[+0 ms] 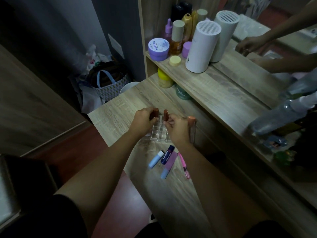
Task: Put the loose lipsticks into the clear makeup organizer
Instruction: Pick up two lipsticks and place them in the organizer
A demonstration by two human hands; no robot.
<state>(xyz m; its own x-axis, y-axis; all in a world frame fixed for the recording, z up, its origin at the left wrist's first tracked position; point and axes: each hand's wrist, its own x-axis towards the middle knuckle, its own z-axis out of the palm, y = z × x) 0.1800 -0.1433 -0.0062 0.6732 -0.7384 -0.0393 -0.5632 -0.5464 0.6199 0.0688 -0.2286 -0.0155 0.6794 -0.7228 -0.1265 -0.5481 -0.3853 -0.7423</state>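
Note:
The clear makeup organizer (158, 133), a grid of small compartments, sits on the wooden dresser top between my hands. My left hand (143, 121) grips a brown lipstick (155, 113) over the organizer's far left corner. My right hand (177, 128) pinches a second brown lipstick (165, 115) above the far row. A peach-capped clear gloss tube (192, 127) stands at the organizer's right side, behind my right hand. Near me lie a light blue and white stick (155, 159), a dark blue Nivea stick (167, 155), a purple and blue tube (169, 165) and a pink gloss (183, 166).
A raised shelf (214, 86) at the back carries a white cylinder device (202, 47), a purple jar (158, 48), bottles and a yellow lid (175, 60). A mirror stands behind it. A clear plastic bottle (283, 114) lies at right. Bags (109, 83) sit on the floor left of the dresser.

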